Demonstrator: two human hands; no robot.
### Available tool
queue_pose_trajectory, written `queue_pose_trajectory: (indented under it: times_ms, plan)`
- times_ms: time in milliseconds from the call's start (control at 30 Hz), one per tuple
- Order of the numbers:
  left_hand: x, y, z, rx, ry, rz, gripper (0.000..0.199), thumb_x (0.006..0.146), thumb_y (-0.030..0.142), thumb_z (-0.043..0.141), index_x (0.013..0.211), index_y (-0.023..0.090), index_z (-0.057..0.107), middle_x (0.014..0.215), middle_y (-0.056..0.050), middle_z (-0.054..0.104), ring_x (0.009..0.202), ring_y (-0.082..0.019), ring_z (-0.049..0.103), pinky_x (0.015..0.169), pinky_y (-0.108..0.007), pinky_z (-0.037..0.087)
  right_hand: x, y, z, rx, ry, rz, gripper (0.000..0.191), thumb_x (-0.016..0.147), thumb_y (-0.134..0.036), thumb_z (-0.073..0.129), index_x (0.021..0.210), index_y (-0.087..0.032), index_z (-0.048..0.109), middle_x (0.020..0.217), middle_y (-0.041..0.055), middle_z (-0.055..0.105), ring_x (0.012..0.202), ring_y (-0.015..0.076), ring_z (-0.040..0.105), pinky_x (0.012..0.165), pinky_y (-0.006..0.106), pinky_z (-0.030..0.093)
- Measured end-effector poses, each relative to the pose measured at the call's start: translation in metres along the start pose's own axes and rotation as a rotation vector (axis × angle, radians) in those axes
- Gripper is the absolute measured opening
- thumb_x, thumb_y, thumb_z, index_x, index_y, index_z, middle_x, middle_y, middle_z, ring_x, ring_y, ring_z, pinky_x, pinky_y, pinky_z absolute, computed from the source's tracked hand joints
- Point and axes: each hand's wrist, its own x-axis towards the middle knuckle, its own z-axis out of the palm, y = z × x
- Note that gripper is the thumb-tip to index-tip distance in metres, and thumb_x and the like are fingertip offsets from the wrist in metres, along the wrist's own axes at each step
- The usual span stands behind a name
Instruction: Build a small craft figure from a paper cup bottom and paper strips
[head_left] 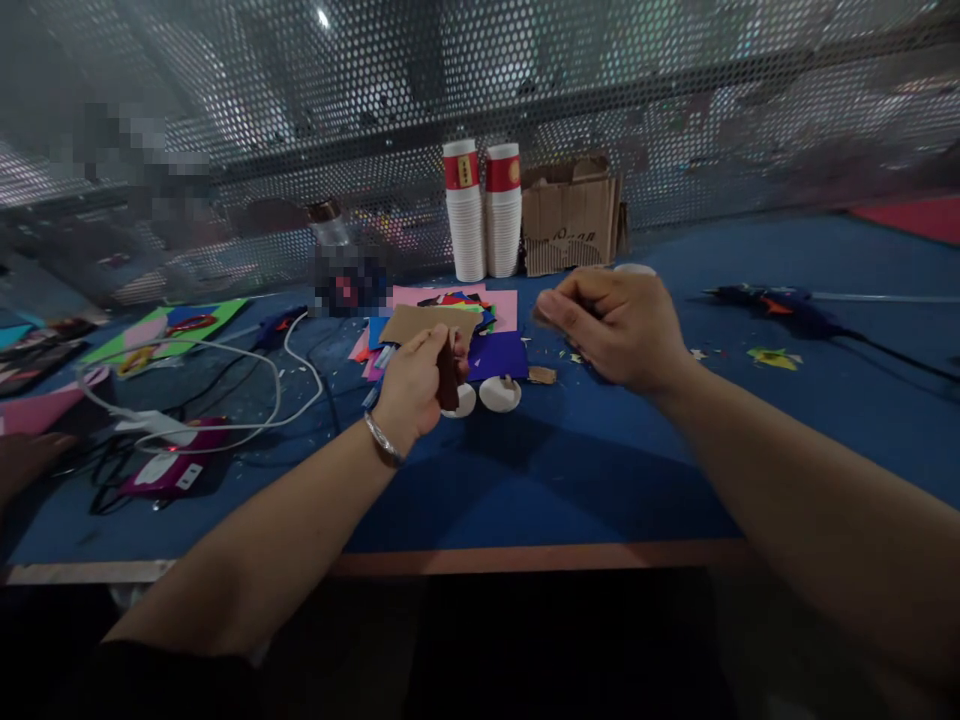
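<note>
My left hand [420,385], with a silver bangle at the wrist, is closed around a dark brown piece [448,375] that looks like folded paper or card. Just past its fingers is a flat tan cardboard piece [424,322]; I cannot tell whether the hand touches it. To the right, my right hand [619,325] is raised over the table with its fingers curled in a pinch. What is between those fingertips, if anything, is blurred. Below the left fingers lie two round white pieces [500,394], one partly covered, near a dark blue sheet [496,355].
Colored paper [499,302] is piled mid-table. Behind it stand two stacks of paper cups [469,235] and a cardboard box [570,225]. A glue gun [787,310] lies right. White cable [277,385] and a purple power strip [176,465] are left, near another person's hand [34,460].
</note>
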Motion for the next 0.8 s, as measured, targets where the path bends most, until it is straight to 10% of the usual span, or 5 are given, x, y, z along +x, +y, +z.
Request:
queue_pose_trajectory:
  times_ms: [267,567,800]
  plan:
    - [-0.006,-0.002,-0.002,0.179,-0.336,-0.066,0.005,0.09,0.01,0.061,0.089,0.014,0.063,0.072,0.001,0.061,0.058,-0.01,0.063,0.059,-0.024,0.049,0.011,0.032,0.004,-0.375,-0.913,0.245,0.025,0.094,-0.026,0.056,0.071,-0.018,0.063,0.061,0.0013,0.064,0.053,0.0148,0.059,0.061,0.029,0.039]
    - [-0.001,-0.008,-0.014,0.399,-0.448,0.107,0.055,0.074,0.017,0.084,0.12,0.017,0.054,0.083,-0.003,0.074,0.065,-0.013,0.067,0.055,-0.022,0.042,0.012,0.025,-0.001,-0.503,-0.702,0.138,0.036,0.098,-0.033,0.052,0.067,-0.018,0.063,0.068,0.0059,0.067,0.063,0.0167,0.058,0.062,0.03,0.034]
    - [-0.002,-0.003,-0.014,0.48,-0.506,0.122,0.058,0.068,0.022,0.09,0.11,0.019,0.051,0.075,-0.001,0.074,0.057,-0.011,0.064,0.053,-0.02,0.039,0.004,0.012,0.002,0.193,-0.555,0.258,0.038,0.095,-0.054,0.063,0.081,-0.019,0.063,0.065,-0.0016,0.063,0.052,0.0114,0.059,0.054,0.024,0.044]
